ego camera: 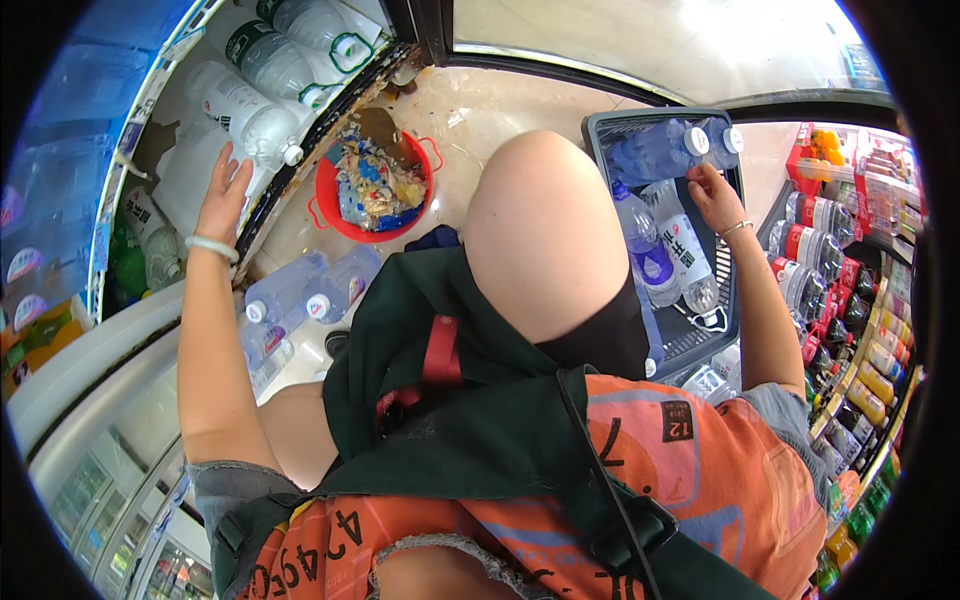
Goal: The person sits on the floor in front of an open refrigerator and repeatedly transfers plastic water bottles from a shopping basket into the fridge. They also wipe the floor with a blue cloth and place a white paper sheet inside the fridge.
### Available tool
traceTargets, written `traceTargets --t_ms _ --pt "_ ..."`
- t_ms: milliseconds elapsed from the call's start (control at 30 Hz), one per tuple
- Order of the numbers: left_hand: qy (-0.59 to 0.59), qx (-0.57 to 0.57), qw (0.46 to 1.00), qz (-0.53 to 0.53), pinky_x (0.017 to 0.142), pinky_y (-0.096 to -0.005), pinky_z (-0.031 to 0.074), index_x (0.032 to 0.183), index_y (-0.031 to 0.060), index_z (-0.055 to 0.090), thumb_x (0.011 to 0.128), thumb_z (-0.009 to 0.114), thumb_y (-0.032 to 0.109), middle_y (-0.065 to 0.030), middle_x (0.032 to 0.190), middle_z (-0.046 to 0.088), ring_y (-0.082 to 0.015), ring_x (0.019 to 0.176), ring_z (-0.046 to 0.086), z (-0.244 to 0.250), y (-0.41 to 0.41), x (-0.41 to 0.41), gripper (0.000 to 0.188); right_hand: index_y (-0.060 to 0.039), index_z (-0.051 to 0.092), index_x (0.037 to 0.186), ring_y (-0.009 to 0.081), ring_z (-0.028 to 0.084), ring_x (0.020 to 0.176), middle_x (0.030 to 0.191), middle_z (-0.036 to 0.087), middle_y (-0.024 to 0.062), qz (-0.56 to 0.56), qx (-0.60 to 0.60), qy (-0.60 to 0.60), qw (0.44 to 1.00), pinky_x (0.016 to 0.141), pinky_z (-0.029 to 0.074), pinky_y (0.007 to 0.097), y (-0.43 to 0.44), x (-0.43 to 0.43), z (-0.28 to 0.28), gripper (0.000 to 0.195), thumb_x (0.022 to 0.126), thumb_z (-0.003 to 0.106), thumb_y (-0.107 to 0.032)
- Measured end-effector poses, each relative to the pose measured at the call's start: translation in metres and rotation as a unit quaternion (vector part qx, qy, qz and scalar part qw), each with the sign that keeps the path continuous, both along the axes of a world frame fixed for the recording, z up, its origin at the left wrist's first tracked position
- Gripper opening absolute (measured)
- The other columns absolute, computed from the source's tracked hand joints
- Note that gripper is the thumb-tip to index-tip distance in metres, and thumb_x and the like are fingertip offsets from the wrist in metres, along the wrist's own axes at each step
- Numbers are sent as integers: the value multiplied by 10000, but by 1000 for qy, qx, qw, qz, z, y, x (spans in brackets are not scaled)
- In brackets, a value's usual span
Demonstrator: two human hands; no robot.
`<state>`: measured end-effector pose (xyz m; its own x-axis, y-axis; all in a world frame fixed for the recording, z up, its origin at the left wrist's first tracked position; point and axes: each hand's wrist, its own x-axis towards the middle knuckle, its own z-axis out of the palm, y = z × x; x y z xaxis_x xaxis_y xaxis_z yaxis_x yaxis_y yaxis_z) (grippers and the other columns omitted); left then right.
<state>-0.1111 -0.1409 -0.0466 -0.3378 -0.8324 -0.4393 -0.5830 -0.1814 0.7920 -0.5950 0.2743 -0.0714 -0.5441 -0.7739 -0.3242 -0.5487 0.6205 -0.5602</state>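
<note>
My left hand [223, 196] is raised with its fingers apart, holding nothing. It is at the edge of a low cooler shelf, beside a large clear water bottle [247, 120] lying with its white cap outward. My right hand [712, 196] has curled fingers over a grey plastic basket [589, 131], just below the white caps of two bluish bottles [652, 154]. Whether it touches or grips one of them is unclear. Also in the basket lie a purple-labelled bottle [654, 259] and a white-labelled water bottle [686, 259] with a white carry handle.
A red plastic tub [319, 199] full of wet debris stands on the tiled floor [465, 97]. Several bluish bottles [289, 281] lie at my left leg. A glass door [637, 49] crosses ahead. Shelves of drinks [814, 240] line the right. Green-labelled bottles [270, 64] fill the upper shelf.
</note>
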Motion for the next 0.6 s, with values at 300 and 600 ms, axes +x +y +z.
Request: traceTargets --t_ms 300,600 --pt "-31 -48 998 -25 902 -310 300 1249 122 364 824 504 355 -80 1218 418 -183 1128 364 63 65 123 504 -41 130 1306 325 386 1140 1235 375 224 -246 417 102 869 932 338 383 232 -10 -127 1040 564 707 -485" --pt "-46 -18 981 186 877 -320 318 1174 146 450 805 532 305 -62 1170 457 -155 1034 413 82 137 207 411 -110 287 1131 336 506 979 1068 481 183 -85 451 251 852 796 420 437 152 48 -88 771 549 685 -421"
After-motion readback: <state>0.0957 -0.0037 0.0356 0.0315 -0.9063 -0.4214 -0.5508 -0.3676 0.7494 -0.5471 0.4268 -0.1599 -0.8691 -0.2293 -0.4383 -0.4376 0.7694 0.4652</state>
